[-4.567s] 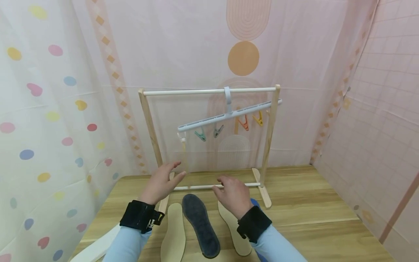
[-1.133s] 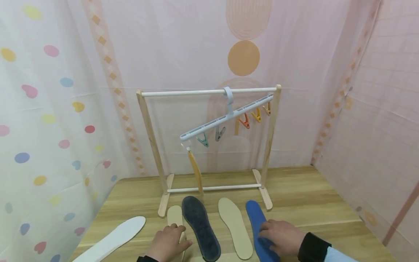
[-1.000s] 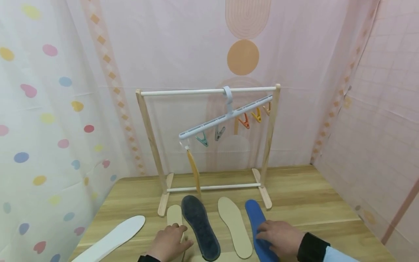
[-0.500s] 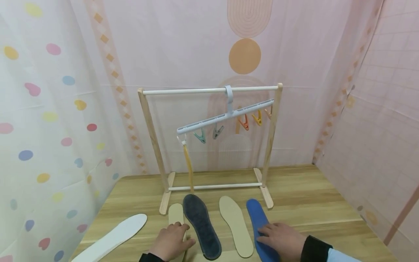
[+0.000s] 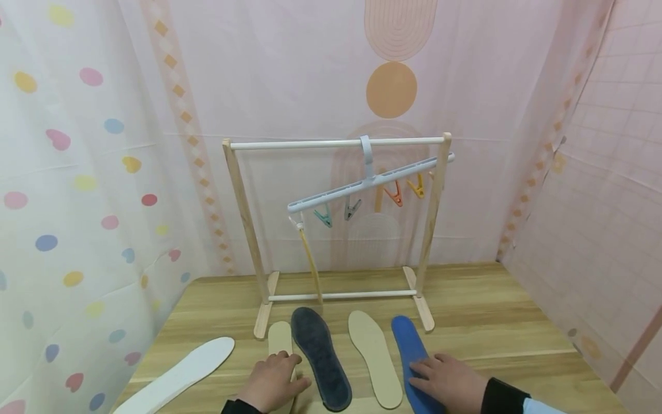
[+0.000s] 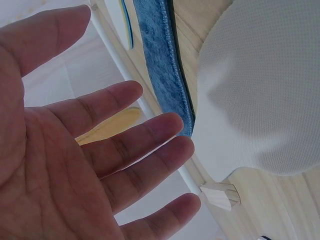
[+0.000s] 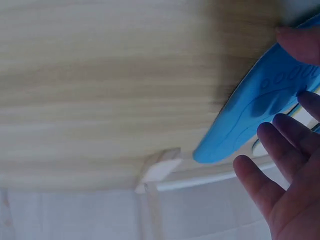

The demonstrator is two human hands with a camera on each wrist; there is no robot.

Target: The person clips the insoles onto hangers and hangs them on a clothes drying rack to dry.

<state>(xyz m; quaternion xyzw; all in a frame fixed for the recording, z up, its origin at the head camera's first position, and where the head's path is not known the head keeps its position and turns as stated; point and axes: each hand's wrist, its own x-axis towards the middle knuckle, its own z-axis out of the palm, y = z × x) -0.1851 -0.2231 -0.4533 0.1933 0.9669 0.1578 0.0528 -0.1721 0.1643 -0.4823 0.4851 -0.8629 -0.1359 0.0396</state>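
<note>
My left hand [image 5: 273, 382] is over the left beige insole [image 5: 280, 336], fingers spread and fairly straight; contact cannot be told. In the left wrist view its palm faces the mesh surface of the pale insole [image 6: 265, 90]. At right, my right hand [image 5: 450, 384] has its relaxed fingers over the blue insole [image 5: 405, 339], and the right wrist view shows thumb and fingers apart around the blue insole [image 7: 240, 112]. Between the hands lie a dark grey insole [image 5: 322, 362] and another beige insole [image 5: 376, 362]. A yellow insole [image 5: 312, 261], seen nearly edge-on, hangs from a white clip [image 5: 297, 223].
A wooden rack [image 5: 243, 218] with white rods stands at the back. From its top rod hangs a pale blue hanger [image 5: 336, 193], tilted down to the left, with several coloured clips. A white insole [image 5: 181, 374] lies at left on the wooden table [image 5: 517, 333].
Both hands have come down from near the rack to the insoles, the right one moving rightward. In the last second they stay put while the hanger and its yellow insole sway.
</note>
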